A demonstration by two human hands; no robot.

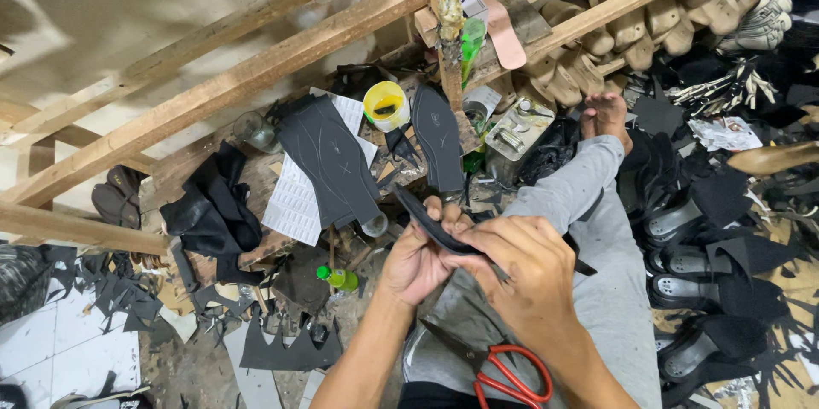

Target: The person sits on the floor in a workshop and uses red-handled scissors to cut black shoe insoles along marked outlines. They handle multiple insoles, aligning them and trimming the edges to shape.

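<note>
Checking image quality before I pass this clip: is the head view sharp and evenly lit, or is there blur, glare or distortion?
Head view: the hands, left hand and right hand, and the dark sole piece look sharp; lighting is soft without harsh glare; the wooden beams bow from wide-angle distortion; the dark cut pieces at right lose detail in shadow.

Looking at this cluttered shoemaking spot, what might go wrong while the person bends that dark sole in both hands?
The red-handled scissors lie on the lap, blades near the left hand's forearm; a shift might nick skin. The open yellow cup sits amid clutter and might tip. The black sole, bent by the right hand, may crease.
</note>
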